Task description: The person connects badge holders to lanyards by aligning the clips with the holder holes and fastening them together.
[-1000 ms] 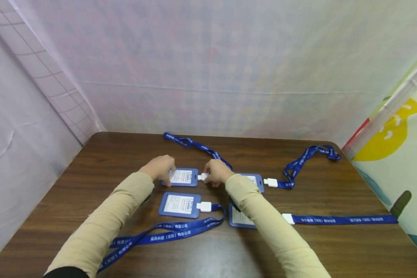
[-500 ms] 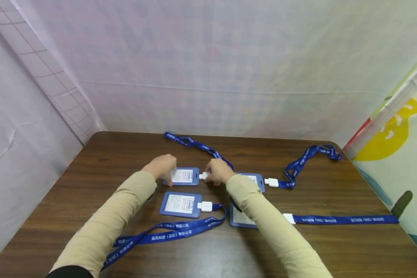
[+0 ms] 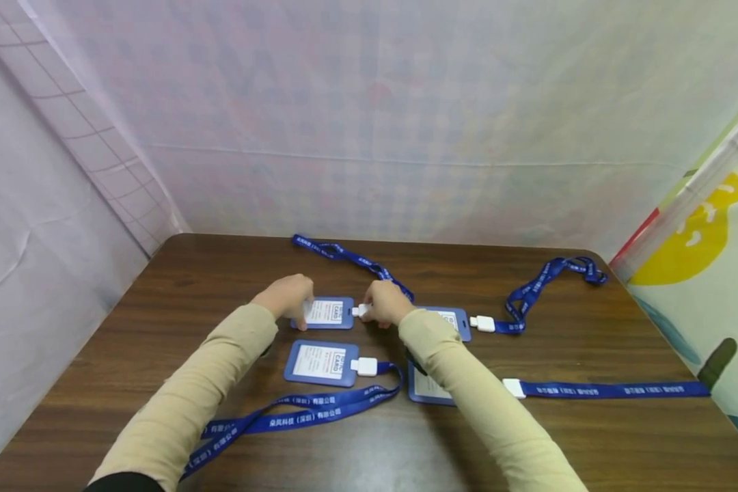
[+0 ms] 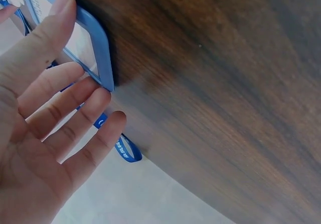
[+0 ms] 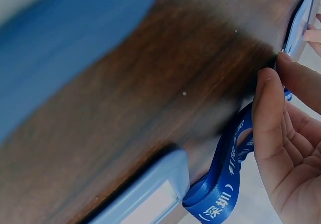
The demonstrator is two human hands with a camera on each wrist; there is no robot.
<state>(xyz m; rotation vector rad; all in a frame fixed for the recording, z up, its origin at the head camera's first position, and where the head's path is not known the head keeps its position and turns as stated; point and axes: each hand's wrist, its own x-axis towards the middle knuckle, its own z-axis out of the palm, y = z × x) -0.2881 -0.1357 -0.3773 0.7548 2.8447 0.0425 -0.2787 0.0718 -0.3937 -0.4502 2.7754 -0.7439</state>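
Across the twelve o'clock side, away from the person, the table's (image 3: pixel 160 328) far edge runs along a pale curtain (image 3: pixel 369 123), while its side edges spread out toward eight and four. From the hands toward nine, plain wood grain stretches to the edge; toward two, more wood shows between the far lanyard (image 3: pixel 359 262) and a bunched lanyard (image 3: pixel 531 290). Room is tighter at six, where a second badge holder (image 3: pixel 320 363) lies just beside, and at three, where a third badge holder (image 3: pixel 455 320) sits near the right hand (image 3: pixel 384 302). At four o'clock, the right sleeve (image 3: pixel 482 410) partly covers a fourth badge holder (image 3: pixel 427 388).

The first badge holder (image 3: pixel 327 312) is a flat rectangle, a blue frame around a white card with small print and the word CARD, with a dark slot at its three o'clock end.

It lies between the two hands. The left hand (image 3: pixel 288 298) spans its nine o'clock end, thumb at the six o'clock edge and fingers at the twelve o'clock edge, holding it lightly. Meeting its slotted end is a white clip (image 3: pixel 358 311), pinched by the right hand; fingers hide much of it, so whether it is fastened cannot be told.
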